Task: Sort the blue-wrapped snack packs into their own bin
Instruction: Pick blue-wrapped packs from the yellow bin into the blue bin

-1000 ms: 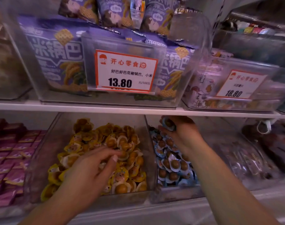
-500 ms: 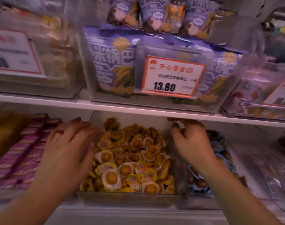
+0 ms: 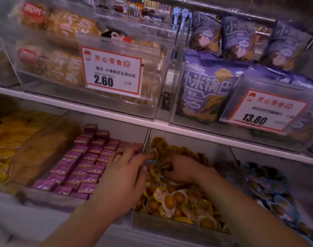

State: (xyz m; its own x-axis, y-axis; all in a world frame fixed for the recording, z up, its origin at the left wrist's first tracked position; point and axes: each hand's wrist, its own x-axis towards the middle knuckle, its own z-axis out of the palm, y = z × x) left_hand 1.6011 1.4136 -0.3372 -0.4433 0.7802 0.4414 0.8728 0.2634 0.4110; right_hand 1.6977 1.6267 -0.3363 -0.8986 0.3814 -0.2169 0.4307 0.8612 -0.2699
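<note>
A clear bin (image 3: 170, 223) on the lower shelf holds a heap of yellow-wrapped snack packs (image 3: 171, 202). A small blue-wrapped snack pack (image 3: 152, 162) shows at the back of that heap, between my two hands. My left hand (image 3: 123, 177) reaches in from the left with fairly straight fingers, its index tip touching a pack just above the blue one. My right hand (image 3: 182, 169) lies on the yellow heap with fingers curled toward the blue pack; blur hides whether it holds anything. The bin to the right (image 3: 241, 168) is filled with blue-wrapped packs (image 3: 270, 191).
A tray of purple-wrapped cubes (image 3: 80, 163) sits left of the yellow bin, with orange packs (image 3: 7, 139) beyond it. The white shelf edge (image 3: 170, 128) runs close above my hands. Upper bins carry price tags 2.60 (image 3: 113, 72) and 13.80 (image 3: 264, 111).
The view has swung left. My right hand has left the blue bin and come over into the yellow bin. My left hand has moved right, to the back of the yellow heap.
</note>
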